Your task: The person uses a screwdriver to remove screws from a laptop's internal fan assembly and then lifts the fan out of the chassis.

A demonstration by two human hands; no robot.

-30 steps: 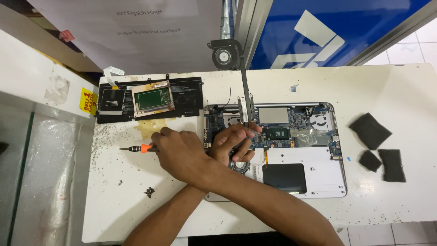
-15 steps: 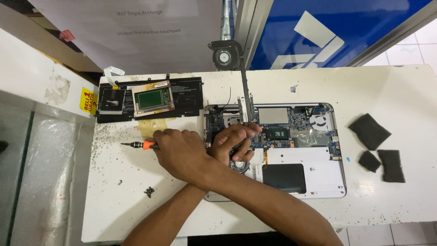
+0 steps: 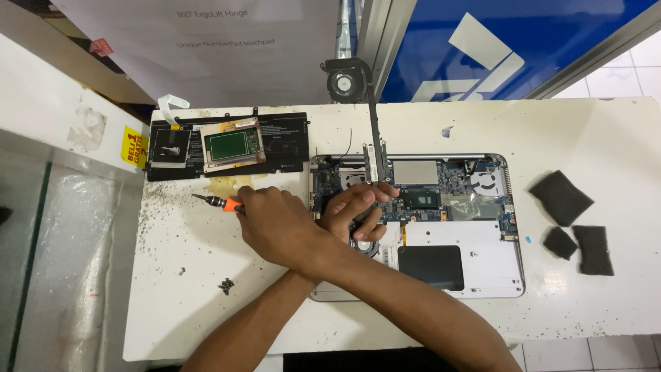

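Observation:
My arms are crossed over the white table (image 3: 206, 310). My right hand (image 3: 275, 224) reaches left across my other arm and grips an orange-handled screwdriver (image 3: 217, 202), whose tip points left just above the table. My left hand (image 3: 358, 210) lies with bent fingers on the circuit board of an opened silver laptop base (image 3: 482, 265). Its fingertips touch the lower end of a black heat pipe (image 3: 373, 131) that runs up to a round fan (image 3: 342, 80). Whether the fingers grip anything is hidden.
A black battery pack (image 3: 282, 148) with a green-centred touchpad module (image 3: 232, 145) on it lies at the table's back left. A few loose screws (image 3: 226, 284) sit near the front left. Three dark foam pads (image 3: 559, 196) lie at the right. A glass case stands left.
My right hand has lifted the screwdriver slightly away from me. The left hand stays on the laptop board.

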